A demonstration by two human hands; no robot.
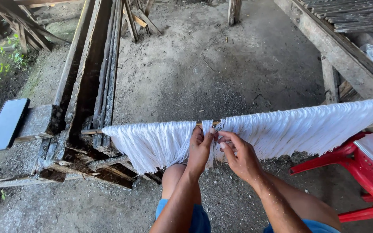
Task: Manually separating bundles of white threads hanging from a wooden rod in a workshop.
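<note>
A long thin stick (92, 131) runs left to right across the view, draped with white noodle-like strands (152, 142) that hang down in a curtain. My left hand (200, 149) pinches a small bunch of strands near the middle of the stick. My right hand (238, 156) is just to its right, fingers curled into the neighbouring strands (307, 127). A narrow gap in the strands lies between the two hands, with bare stick showing above it.
A dark phone (6, 124) lies on a concrete ledge at the left. Weathered wooden beams (83, 77) lean beside it. A red plastic chair (363, 172) stands at the right, under a wooden rack (346, 47). The floor is dirt.
</note>
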